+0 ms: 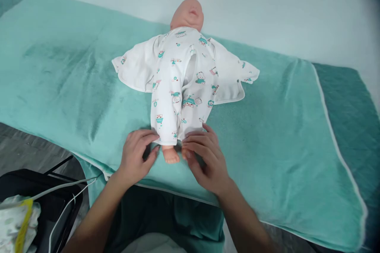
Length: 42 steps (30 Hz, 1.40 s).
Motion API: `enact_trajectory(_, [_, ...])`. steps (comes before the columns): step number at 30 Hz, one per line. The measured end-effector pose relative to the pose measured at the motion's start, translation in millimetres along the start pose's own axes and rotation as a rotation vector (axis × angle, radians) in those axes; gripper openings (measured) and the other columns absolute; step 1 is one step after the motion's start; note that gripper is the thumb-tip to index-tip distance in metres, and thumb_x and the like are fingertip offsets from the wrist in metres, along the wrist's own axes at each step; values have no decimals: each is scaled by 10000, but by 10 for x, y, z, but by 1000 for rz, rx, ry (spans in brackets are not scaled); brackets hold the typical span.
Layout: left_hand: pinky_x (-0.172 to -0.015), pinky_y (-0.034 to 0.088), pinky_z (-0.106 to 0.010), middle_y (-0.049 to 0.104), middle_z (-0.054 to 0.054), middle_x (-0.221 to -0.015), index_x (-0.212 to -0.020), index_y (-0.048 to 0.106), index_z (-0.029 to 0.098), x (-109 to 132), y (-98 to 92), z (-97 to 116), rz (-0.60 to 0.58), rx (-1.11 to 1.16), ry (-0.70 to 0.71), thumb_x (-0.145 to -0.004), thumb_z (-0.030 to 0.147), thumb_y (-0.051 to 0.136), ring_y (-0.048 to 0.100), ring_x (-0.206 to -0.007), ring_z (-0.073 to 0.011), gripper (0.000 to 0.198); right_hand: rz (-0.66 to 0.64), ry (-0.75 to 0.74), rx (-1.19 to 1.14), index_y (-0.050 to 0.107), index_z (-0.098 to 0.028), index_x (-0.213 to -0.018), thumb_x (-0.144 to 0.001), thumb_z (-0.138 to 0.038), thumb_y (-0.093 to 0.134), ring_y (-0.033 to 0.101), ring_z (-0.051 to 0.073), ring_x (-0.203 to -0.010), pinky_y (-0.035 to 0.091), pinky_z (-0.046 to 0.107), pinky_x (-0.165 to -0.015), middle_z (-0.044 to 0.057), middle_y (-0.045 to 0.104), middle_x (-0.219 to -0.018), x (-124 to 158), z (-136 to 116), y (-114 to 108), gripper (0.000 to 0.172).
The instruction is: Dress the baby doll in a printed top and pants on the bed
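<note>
A baby doll [189, 14] lies on its back with its head at the far side. White printed baby trousers [197, 99] with a split opening cover its front and legs. A white printed baby shirt [228, 73] spreads open on both sides beneath. My left hand [137, 154] is at the left trouser cuff, fingertips touching its edge, thumb apart from them beside the bare foot [170, 155]. My right hand [208, 158] has its fingers over the other cuff, its thumb against the doll's second foot, which is mostly hidden.
A teal cover [282, 134] with white piping lies over the bed, against a pale wall [267, 8]. At the lower left are a black case or seat [44, 185], white cables [63, 184] and a printed cloth bundle [14, 221] with a yellow strip.
</note>
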<state>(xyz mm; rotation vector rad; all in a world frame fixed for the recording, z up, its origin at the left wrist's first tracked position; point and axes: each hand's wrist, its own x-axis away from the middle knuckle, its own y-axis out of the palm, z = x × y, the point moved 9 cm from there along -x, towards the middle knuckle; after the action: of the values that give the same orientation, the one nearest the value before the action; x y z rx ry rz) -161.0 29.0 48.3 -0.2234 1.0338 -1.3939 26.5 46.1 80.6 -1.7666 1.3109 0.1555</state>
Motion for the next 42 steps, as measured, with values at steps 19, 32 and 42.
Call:
enact_trajectory(19, [-845, 544, -230, 663, -7, -1012, -1091, 631, 229, -34, -174, 263, 91, 387, -123, -961, 79, 624, 664, -946, -108, 198, 13, 177, 256, 600, -277, -1038, -956, -156, 635, 684, 208, -944, 339, 533, -1201, -2, 742, -975, -174, -237, 221, 151])
enact_trajectory(32, [-971, 600, -434, 573, -121, -1240, -1419, 494, 261, 203, -56, 248, -11, 149, -80, -903, 166, 691, 629, -1155, -247, 561, -4, 67, 135, 597, -250, -1016, -908, -90, 598, 654, 176, -855, 467, 474, -1099, 0, 711, -910, -76, -387, 235, 193])
enact_trajectory(42, [-756, 596, -328, 632, -76, -1030, -1301, 620, 246, 144, -75, 418, 121, -74, 111, -924, 178, 714, 656, -912, -193, 394, 79, 91, 5, 647, -245, -1180, -913, -11, 545, 694, 213, -1058, 504, 498, -1111, 56, 732, -1090, 103, -291, 9, 369])
